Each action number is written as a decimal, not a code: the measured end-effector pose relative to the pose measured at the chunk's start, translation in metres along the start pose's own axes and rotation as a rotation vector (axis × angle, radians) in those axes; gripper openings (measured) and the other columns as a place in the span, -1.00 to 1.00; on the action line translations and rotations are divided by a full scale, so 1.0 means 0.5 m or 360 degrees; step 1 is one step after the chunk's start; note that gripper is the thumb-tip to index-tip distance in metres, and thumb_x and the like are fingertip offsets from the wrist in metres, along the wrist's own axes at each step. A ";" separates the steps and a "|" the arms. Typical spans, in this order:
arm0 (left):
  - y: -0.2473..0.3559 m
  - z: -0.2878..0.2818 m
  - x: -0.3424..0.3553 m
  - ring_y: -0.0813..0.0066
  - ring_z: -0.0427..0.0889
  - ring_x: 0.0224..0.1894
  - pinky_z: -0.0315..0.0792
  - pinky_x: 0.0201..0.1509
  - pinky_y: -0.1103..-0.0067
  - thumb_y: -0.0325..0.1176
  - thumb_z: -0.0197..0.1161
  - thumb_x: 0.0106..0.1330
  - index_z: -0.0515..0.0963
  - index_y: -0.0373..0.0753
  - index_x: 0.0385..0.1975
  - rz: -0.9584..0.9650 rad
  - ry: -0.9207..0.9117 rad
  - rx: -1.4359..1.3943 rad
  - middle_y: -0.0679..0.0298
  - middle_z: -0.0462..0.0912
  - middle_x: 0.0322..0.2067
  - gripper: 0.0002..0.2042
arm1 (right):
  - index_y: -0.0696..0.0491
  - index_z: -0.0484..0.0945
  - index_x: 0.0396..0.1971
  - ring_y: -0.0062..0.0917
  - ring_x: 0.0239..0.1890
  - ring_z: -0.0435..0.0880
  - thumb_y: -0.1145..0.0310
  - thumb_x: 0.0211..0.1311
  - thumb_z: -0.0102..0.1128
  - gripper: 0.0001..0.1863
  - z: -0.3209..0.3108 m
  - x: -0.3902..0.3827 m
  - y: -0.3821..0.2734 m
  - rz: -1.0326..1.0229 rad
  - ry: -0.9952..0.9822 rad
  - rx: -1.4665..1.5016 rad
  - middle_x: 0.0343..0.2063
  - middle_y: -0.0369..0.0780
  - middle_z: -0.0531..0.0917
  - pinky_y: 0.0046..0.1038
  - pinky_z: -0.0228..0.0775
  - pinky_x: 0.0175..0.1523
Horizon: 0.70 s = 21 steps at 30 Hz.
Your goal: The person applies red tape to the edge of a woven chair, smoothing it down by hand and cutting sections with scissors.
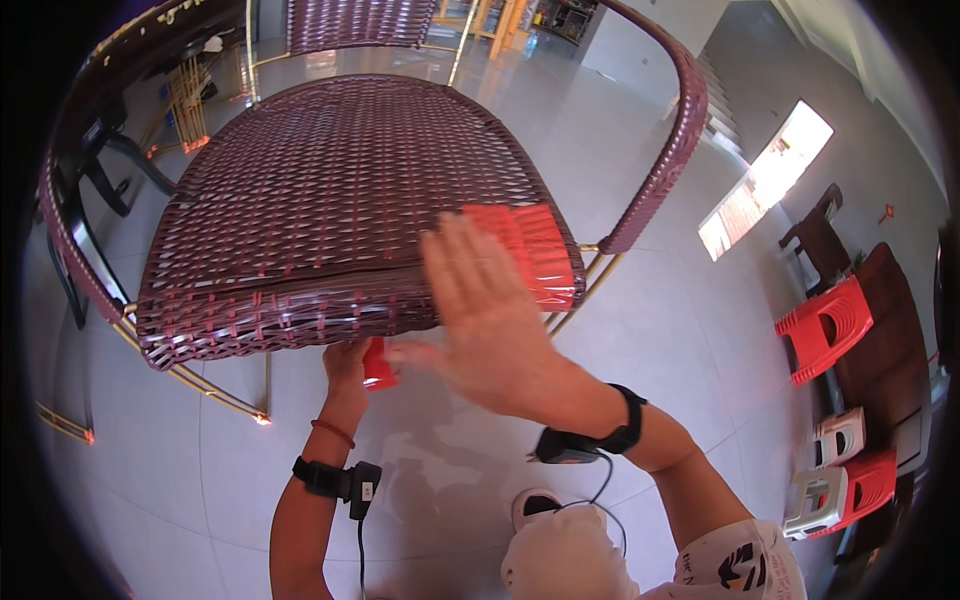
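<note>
A dark brown woven armchair (330, 170) fills the upper left, its seat towards me. Shiny red strip material (540, 250) lies across the seat's right front corner, following the weave. Over its left end and the seat's front edge, my right hand (480, 310) is spread flat, fingers stretched and slightly blurred, holding nothing. Below the front edge, my left hand (345, 368) is closed on a red strip (379, 366) that shows beside it. The seat hides most of the left fingers. Whether the two red pieces join beneath the seat cannot be seen.
Thin gold-coloured chair legs (220, 395) stand on the grey tiled floor (680, 350). Red plastic stools (825, 325) and a pale stool (815, 500) are at the right, beside a dark wooden table (885, 340). A cable (603, 480) hangs from my right wrist device.
</note>
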<state>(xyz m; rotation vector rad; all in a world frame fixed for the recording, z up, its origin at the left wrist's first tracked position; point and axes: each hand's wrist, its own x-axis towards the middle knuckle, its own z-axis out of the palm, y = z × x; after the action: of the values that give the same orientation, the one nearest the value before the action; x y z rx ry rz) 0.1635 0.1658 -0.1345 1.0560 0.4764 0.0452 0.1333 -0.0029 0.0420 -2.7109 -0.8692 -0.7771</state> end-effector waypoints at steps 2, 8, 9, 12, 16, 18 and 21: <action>0.003 0.027 -0.007 0.26 0.64 -0.45 0.59 -0.44 0.43 -0.48 0.19 0.16 0.49 -0.39 -0.25 -0.0019 0.0019 0.0069 0.10 0.61 -0.39 -0.81 | 0.38 0.14 0.14 -0.02 0.25 0.15 -0.08 0.11 0.08 -0.14 0.010 0.017 -0.001 -0.0211 0.0027 0.0265 0.16 0.18 0.21 -0.20 -0.09 0.33; 0.010 0.028 -0.017 0.23 0.63 -0.45 0.60 -0.41 0.45 -0.52 0.11 0.20 0.46 -0.43 -0.25 -0.0006 -0.0097 -0.0055 0.09 0.59 -0.39 -0.84 | 0.26 0.23 0.15 -0.20 0.26 0.20 -0.14 0.15 -0.02 -0.21 -0.012 0.001 0.098 -0.0040 -0.0050 0.0043 0.18 0.05 0.26 -0.25 -0.07 0.33; 0.014 0.024 -0.020 0.23 0.63 -0.45 0.60 -0.41 0.45 -0.51 0.11 0.20 0.46 -0.41 -0.24 -0.0029 -0.0088 -0.0021 0.08 0.59 -0.38 -0.84 | 0.24 0.24 0.15 -0.26 0.28 0.19 -0.19 0.17 -0.09 -0.20 -0.023 -0.009 0.115 0.0039 -0.0076 -0.0137 0.18 0.01 0.27 -0.28 -0.11 0.35; 0.019 0.013 -0.023 0.25 0.63 -0.44 0.60 -0.40 0.45 -0.49 0.13 0.21 0.45 -0.39 -0.23 -0.0064 -0.0080 0.0020 0.09 0.59 -0.37 -0.83 | 0.22 0.25 0.16 -0.30 0.28 0.19 -0.17 0.18 -0.09 -0.22 -0.057 -0.026 0.152 0.0055 -0.0146 -0.0324 0.19 -0.02 0.28 -0.25 -0.13 0.35; 0.009 0.002 -0.015 0.30 0.63 -0.44 0.58 -0.39 0.48 -0.45 0.13 0.23 0.45 -0.39 -0.23 -0.0017 -0.0089 0.0115 0.11 0.59 -0.36 -0.82 | 0.20 0.27 0.15 -0.33 0.28 0.20 -0.17 0.17 -0.08 -0.23 -0.048 -0.040 0.166 0.0040 -0.0119 -0.0394 0.19 -0.05 0.30 -0.21 -0.13 0.35; 0.012 0.018 -0.019 0.32 0.62 -0.44 0.57 -0.39 0.48 -0.45 0.13 0.23 0.45 -0.39 -0.23 -0.0031 -0.0121 0.0086 0.12 0.59 -0.36 -0.82 | 0.21 0.28 0.14 -0.29 0.26 0.22 -0.17 0.13 -0.03 -0.22 -0.035 -0.042 0.161 0.0125 0.0019 -0.0618 0.17 -0.04 0.31 -0.14 -0.13 0.33; 0.023 0.021 -0.027 0.33 0.62 -0.43 0.57 -0.39 0.49 -0.45 0.13 0.24 0.45 -0.38 -0.23 -0.0042 -0.0105 0.0102 0.13 0.59 -0.36 -0.83 | 0.22 0.30 0.11 -0.21 0.22 0.25 -0.16 0.08 0.02 -0.21 0.004 -0.026 0.094 0.0108 0.0213 -0.0450 0.14 0.01 0.33 -0.10 -0.09 0.31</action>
<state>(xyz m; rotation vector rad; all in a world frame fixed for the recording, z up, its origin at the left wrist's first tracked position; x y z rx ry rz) 0.1577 0.1595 -0.1157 1.1106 0.4346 -0.0285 0.1527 -0.0466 0.0325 -2.8660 -0.6795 -1.1291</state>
